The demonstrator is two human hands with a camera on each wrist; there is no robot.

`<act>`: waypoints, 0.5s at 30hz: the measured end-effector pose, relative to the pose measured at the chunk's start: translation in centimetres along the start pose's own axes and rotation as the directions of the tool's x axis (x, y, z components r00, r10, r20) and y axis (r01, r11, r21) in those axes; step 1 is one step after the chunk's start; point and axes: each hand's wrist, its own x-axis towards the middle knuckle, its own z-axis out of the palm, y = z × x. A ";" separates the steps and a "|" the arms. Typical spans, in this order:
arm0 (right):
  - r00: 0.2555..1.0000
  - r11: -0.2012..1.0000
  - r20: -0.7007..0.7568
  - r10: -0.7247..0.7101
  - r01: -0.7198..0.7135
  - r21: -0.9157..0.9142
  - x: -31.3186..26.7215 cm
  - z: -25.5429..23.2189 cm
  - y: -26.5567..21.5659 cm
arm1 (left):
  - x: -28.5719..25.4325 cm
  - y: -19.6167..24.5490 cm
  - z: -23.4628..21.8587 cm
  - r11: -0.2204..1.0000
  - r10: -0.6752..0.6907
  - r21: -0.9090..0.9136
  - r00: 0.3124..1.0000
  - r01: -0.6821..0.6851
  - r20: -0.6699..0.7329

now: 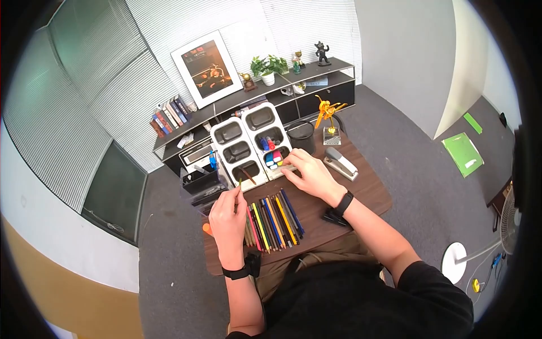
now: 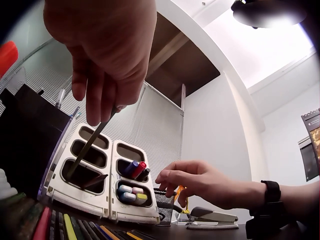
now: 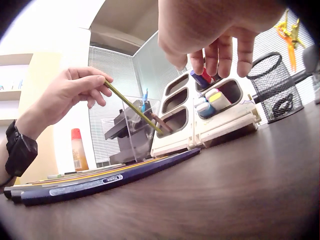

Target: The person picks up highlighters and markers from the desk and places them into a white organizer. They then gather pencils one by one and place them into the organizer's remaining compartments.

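Note:
My left hand pinches a long olive-green pencil near its upper end, between thumb and fingers. The pencil slants down with its far end inside the near left compartment of a white organizer. A brown pencil leans in that same compartment. My right hand is held over the organizer's near right side, fingers loosely bent and holding nothing. Below it, capped highlighters fill the near right compartment. Red and blue markers stand in the compartment behind.
Pencils and pens lie in a row along the table's near side. A stapler, a black mesh cup and an orange figurine stand right of the organizer. To its left is a clear-sided desk holder; an orange-capped bottle stands nearby.

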 end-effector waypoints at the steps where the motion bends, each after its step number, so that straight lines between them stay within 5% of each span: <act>1: 1.000 1.000 -0.010 -0.016 0.016 0.001 0.0 0.0 0.0 | -0.1 -0.2 0.2 0.999 -0.029 -0.020 0.999 0.029 0.024; 8: 1.000 1.000 -0.014 -0.005 0.006 0.020 0.0 0.0 -0.1 | -0.7 -1.0 1.3 0.989 -0.142 -0.025 0.984 0.145 0.104; 13: 0.999 0.999 0.027 0.031 -0.031 0.026 0.1 -0.1 -0.4 | -0.9 -1.2 1.9 0.906 -0.399 -0.100 0.908 0.412 0.129; 15: 1.000 0.999 0.011 0.009 -0.010 0.031 0.1 -0.1 -0.3 | -1.0 -1.3 2.0 0.905 -0.399 -0.105 0.909 0.411 0.119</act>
